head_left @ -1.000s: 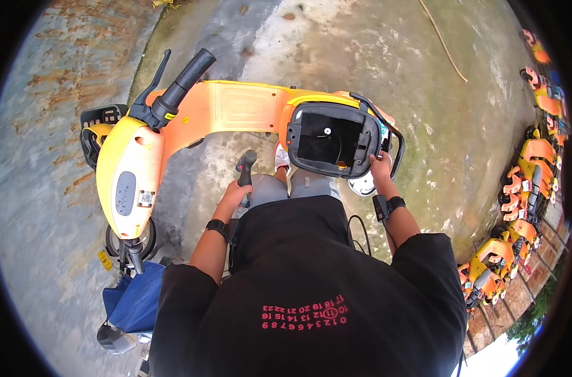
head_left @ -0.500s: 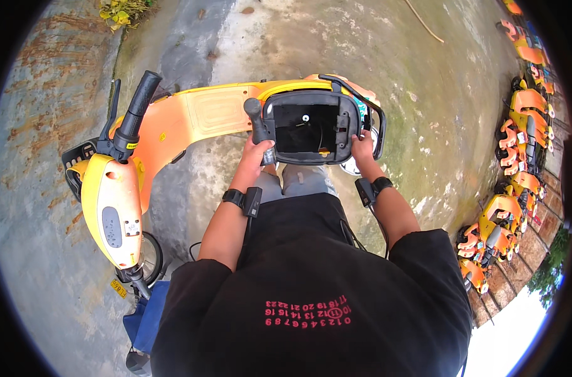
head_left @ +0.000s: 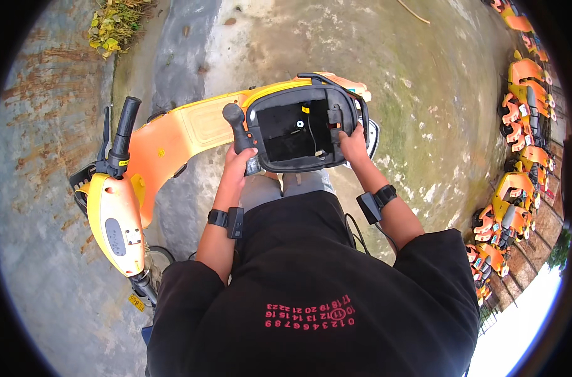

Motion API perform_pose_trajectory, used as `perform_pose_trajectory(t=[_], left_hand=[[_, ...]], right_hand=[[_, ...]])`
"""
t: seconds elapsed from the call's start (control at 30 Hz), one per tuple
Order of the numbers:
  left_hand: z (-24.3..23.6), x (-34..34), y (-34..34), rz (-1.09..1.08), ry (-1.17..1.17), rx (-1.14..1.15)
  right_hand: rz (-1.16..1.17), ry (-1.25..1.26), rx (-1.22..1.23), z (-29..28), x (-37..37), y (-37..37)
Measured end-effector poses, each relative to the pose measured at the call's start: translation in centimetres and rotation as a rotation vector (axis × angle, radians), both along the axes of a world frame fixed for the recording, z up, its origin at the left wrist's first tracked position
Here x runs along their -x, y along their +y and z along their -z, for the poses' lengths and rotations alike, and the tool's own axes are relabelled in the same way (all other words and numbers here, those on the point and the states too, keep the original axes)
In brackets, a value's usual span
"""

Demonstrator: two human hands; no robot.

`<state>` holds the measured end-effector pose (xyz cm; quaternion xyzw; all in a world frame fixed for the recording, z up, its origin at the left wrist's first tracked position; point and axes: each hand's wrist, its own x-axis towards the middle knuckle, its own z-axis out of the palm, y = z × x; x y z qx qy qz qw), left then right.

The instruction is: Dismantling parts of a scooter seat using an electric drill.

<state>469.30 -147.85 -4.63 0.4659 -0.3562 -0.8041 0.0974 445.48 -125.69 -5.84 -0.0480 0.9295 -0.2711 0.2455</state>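
Before me stands an orange and yellow electric scooter [head_left: 204,122] with an open black compartment [head_left: 292,164] under where the seat sits. Inside, a white round part and a thin cable show. At the compartment's left rim a dark grey piece [head_left: 235,119] stands up edge-on; it looks like the tipped-up seat. My left hand [head_left: 240,157] is closed around its near end, thumb on top. On the right rim, beside the black latch plate, rests my right hand [head_left: 355,146], its fingers curled over the edge and partly hidden.
The scooter's handlebar [head_left: 124,135] and front cover [head_left: 115,220] lie to my left. A black rack bar [head_left: 365,116] curves behind the compartment. Parked orange scooters [head_left: 521,182] line the right side. Yellow-green plants [head_left: 113,28] grow at the far left of the concrete ground [head_left: 392,38].
My right hand has shifted inward along the right rim, toward the latch plate. My left hand keeps its grip on the dark grey piece. The whole view has shifted slightly.
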Motion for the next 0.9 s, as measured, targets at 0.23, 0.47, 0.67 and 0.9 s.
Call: perform_pose_trajectory(t=[0.23, 0.47, 0.67, 0.9], left_hand=[[-3.2, -0.4, 0.1, -0.021, -0.017, -0.014], [-7.2, -0.1, 1.0, -0.015, 0.005, 0.012], [-11.1, -0.2, 1.2, 0.042, 0.054, 0.079], [-13.1, -0.6, 0.3, 0.063, 0.053, 0.117]], right_hand=[[-0.265, -0.061, -0.267, -8.1, -0.5, -0.6], [-0.358, -0.064, -0.304, -13.2, 0.6, -0.4], [-0.287, 0.146, -0.102, -14.7, 1.6, 0.9], [-0.196, 0.174, 0.145, -15.9, 0.1, 0.8]])
